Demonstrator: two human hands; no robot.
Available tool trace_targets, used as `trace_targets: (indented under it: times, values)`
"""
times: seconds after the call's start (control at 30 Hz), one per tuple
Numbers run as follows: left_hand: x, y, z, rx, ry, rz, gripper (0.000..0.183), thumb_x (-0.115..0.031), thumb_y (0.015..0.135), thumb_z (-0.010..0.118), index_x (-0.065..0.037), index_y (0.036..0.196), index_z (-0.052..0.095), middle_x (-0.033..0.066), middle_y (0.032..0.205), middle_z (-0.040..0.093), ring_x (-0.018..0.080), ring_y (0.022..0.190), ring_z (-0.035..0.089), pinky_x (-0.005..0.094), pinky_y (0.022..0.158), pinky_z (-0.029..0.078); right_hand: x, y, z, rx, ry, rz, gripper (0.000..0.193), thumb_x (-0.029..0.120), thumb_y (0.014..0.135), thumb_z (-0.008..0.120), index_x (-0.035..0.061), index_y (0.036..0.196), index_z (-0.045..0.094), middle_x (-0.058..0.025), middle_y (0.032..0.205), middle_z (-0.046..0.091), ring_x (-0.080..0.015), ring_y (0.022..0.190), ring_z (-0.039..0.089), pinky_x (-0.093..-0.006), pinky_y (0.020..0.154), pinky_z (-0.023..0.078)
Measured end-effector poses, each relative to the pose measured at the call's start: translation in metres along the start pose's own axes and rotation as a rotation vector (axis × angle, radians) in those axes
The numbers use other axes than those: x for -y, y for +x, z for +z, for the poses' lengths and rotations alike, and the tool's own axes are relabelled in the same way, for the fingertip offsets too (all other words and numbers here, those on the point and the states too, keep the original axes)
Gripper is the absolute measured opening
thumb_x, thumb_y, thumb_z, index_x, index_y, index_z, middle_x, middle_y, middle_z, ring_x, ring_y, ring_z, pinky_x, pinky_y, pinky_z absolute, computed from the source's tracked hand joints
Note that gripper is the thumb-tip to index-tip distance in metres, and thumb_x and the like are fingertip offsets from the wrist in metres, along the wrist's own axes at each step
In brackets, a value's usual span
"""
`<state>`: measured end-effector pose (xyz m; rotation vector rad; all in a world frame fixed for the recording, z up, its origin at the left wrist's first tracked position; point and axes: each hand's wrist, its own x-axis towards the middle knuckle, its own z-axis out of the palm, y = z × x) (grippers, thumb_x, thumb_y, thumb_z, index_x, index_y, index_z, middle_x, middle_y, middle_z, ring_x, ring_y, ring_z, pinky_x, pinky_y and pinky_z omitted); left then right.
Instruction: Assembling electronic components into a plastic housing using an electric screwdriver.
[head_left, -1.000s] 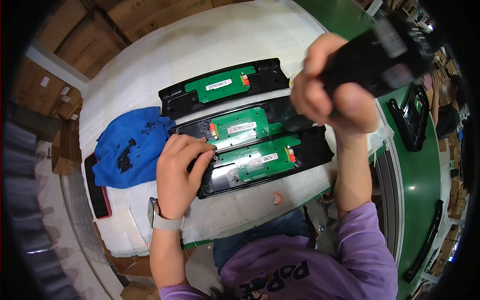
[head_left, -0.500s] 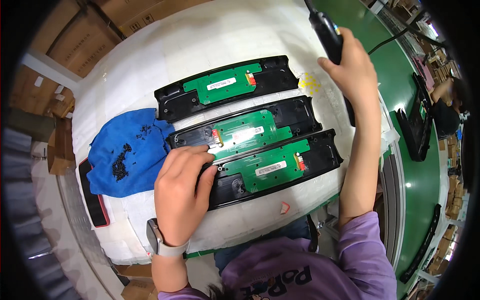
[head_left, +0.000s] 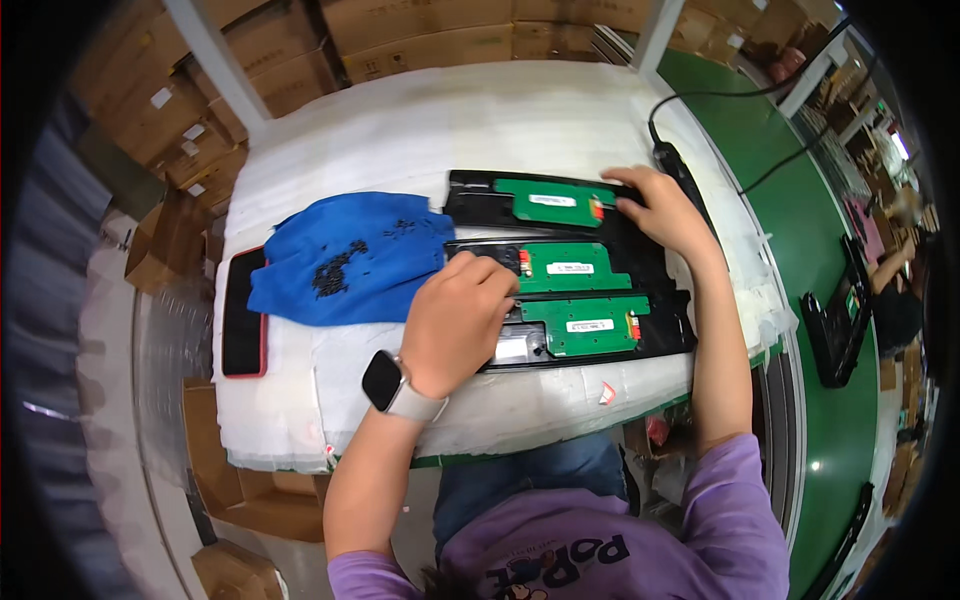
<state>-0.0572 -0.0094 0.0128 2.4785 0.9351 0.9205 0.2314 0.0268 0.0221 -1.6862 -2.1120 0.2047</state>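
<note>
Three long black plastic panels lie side by side, each carrying a green circuit board with a white label and a small red and white connector: the far panel [head_left: 478,211], the middle panel [head_left: 650,262] and the front panel [head_left: 668,333]. My left hand [head_left: 457,318], with a watch on its wrist, rests over the left ends of the middle and front panels, fingers curled in; whatever is between them is hidden. My right hand [head_left: 668,215] is over the far panel's right end, thumb and forefinger apart. Beside it lies a black corded electric screwdriver [head_left: 684,182].
Small black screws [head_left: 338,270] lie heaped on a blue cloth [head_left: 295,235] at the left, beside a phone [head_left: 243,320] with a red edge. A green belt [head_left: 765,180] runs along the right with another black panel [head_left: 835,325]. Cardboard boxes [head_left: 430,50] stand behind the table.
My right hand has let go of the screwdriver and moved to the far panel's right end. The view has shifted. My left hand's fingers have drawn closer together at the panels' left ends.
</note>
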Motion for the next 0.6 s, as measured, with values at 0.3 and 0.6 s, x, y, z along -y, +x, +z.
trace_targets:
  times: [0.3,0.6]
  values:
    - [0.002,-0.006,0.004,-0.027,0.035,0.072,0.013,-0.003,0.070,0.063,-0.002,0.081,0.058,0.0093,0.085,0.057,0.0275,0.085,0.053,0.0360,0.072,0.045,-0.008,-0.019,-0.035,-0.284,0.242,0.031,0.014,-0.004,0.074,0.054,-0.0033,0.087,0.060,-0.0079,0.088,0.059,-0.0160,0.084,0.057,-0.0257,0.077,0.043]
    - [0.001,0.000,-0.009,-0.307,0.043,0.133,0.025,-0.002,0.065,0.060,-0.003,0.090,0.056,0.0155,0.106,0.054,0.0317,0.100,0.050,0.0367,0.085,0.041,0.002,-0.063,-0.027,-0.186,0.637,-0.142,0.039,-0.008,0.069,0.052,0.0027,0.107,0.054,-0.0031,0.099,0.051,-0.0132,0.096,0.051,-0.0281,0.093,0.038]
